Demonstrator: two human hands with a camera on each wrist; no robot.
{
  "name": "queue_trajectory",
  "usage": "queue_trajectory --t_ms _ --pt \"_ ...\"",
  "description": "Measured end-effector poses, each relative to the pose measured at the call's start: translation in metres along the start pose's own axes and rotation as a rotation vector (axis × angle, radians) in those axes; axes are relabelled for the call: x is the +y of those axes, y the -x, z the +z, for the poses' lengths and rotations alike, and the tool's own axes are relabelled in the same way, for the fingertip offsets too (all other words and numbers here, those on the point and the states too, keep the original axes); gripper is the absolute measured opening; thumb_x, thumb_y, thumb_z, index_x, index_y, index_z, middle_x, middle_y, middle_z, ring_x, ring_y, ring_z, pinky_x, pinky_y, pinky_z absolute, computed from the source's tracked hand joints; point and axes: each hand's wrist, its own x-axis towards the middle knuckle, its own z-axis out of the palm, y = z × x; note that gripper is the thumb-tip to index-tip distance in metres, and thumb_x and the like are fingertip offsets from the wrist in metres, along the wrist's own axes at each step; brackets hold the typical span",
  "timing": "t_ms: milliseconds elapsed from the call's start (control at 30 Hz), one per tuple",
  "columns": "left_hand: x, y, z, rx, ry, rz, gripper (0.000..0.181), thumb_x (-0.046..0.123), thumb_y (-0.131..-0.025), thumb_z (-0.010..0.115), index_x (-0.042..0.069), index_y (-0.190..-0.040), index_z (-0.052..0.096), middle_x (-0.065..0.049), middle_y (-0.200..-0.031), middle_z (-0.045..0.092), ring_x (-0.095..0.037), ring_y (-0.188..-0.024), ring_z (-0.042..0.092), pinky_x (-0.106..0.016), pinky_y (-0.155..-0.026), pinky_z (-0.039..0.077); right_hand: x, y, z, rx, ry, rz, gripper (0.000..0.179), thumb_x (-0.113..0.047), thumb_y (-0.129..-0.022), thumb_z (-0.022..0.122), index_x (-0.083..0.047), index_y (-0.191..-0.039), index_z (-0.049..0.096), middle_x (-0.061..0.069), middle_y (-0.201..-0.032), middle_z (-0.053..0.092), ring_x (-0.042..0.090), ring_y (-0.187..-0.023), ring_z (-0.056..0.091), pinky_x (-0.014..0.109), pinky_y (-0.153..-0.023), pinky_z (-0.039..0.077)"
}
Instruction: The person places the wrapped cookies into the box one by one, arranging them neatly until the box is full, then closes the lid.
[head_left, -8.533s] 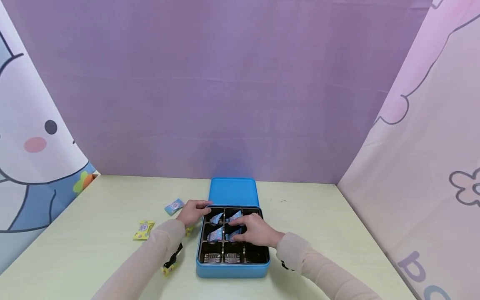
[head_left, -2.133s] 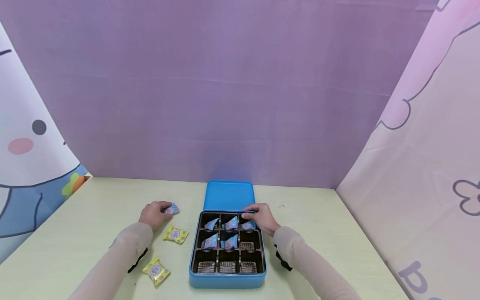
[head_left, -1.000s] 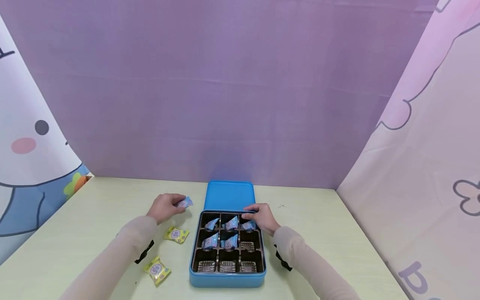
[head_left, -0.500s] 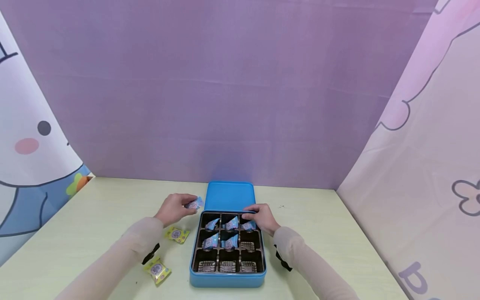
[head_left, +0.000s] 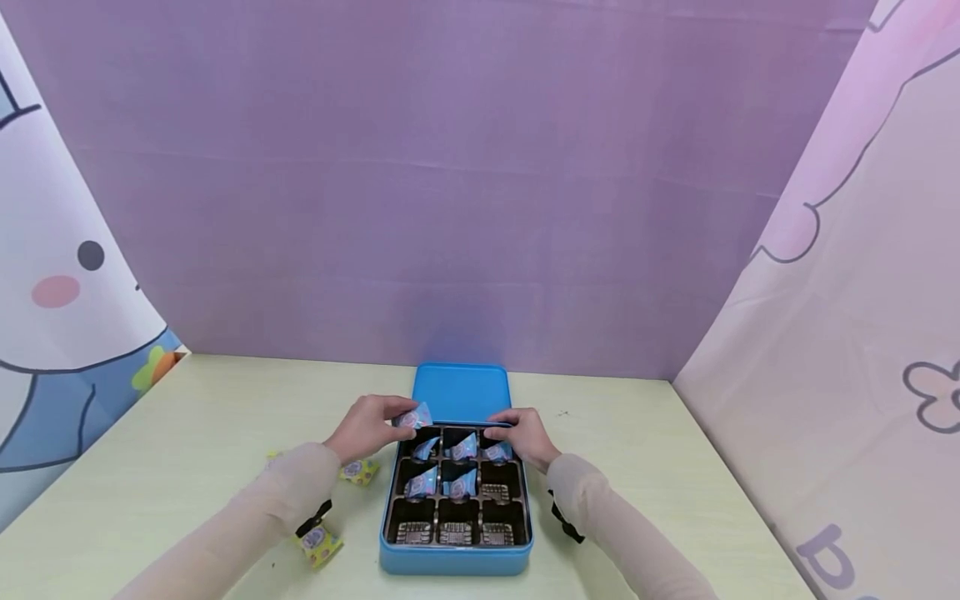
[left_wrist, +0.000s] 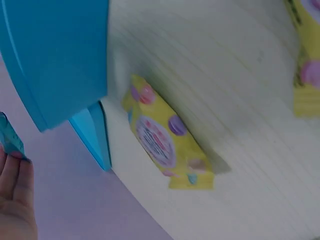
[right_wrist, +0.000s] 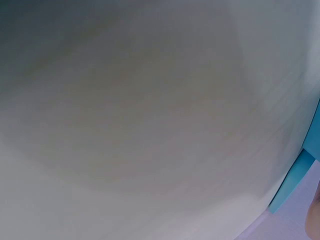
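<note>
Left hand (head_left: 367, 428) has a blue sweet (head_left: 414, 416) pinched between fingers and thumb, right above the box's far left corner! Over at the far right corner, the right hand (head_left: 529, 437) grips the rim of the box (head_left: 453, 562), thumb on the near side. Inside, five blue sweets (head_left: 459, 484): three along the far row, two in the middle row, left and centre. The lid (head_left: 461, 392) lies beyond the box's far edge. Yellow sweets (head_left: 359, 472) sit on the worktop (head_left: 637, 483), left of the box, partly behind the left sleeve (head_left: 255, 508).
</note>
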Motion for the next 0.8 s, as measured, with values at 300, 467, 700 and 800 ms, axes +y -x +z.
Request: queue_trajectory --t_ms 300,467,700,800 --pt "0.013 0.004 0.01 -0.038 0.065 0.017 0.043 0.016 -0.079 0.072 0.008 -0.12 0.061 -0.011 -0.122 0.06 -0.025 -0.111 0.058 -0.037 -0.09 0.05 0.002 -0.001 0.0 -0.012 -0.017 -0.008 0.022 -0.015 -0.083 0.067 -0.008 -0.104 0.07 0.011 -0.111 0.064 0.025 -0.101 0.061 0.034 -0.08 0.054" --pt "0.023 0.007 0.016 -0.057 0.066 0.046 0.041 0.015 -0.078 0.072 0.009 -0.118 0.062 -0.01 -0.118 0.062 -0.024 -0.107 0.06 -0.035 -0.086 0.052 0.002 -0.002 -0.001 -0.015 -0.006 0.001 0.023 -0.015 -0.083 0.067 -0.008 -0.105 0.069 0.011 -0.11 0.065 0.025 -0.101 0.061 0.035 -0.08 0.054" --pt "0.033 0.01 0.024 -0.11 0.109 0.046 0.043 0.015 -0.078 0.073 0.009 -0.118 0.062 -0.01 -0.118 0.062 -0.025 -0.109 0.059 -0.037 -0.089 0.051 0.0 -0.003 -0.002 -0.013 0.006 -0.009 0.021 -0.014 -0.083 0.067 -0.009 -0.103 0.07 0.01 -0.108 0.066 0.025 -0.1 0.061 0.034 -0.079 0.054" --pt "0.035 0.01 0.027 -0.137 0.123 0.043 0.044 0.019 -0.078 0.073 0.01 -0.12 0.061 -0.01 -0.12 0.061 -0.025 -0.11 0.059 -0.038 -0.089 0.051 0.001 -0.004 -0.001 -0.004 0.004 -0.007 0.02 -0.014 -0.083 0.067 -0.009 -0.102 0.071 0.01 -0.107 0.066 0.024 -0.098 0.062 0.034 -0.078 0.054"
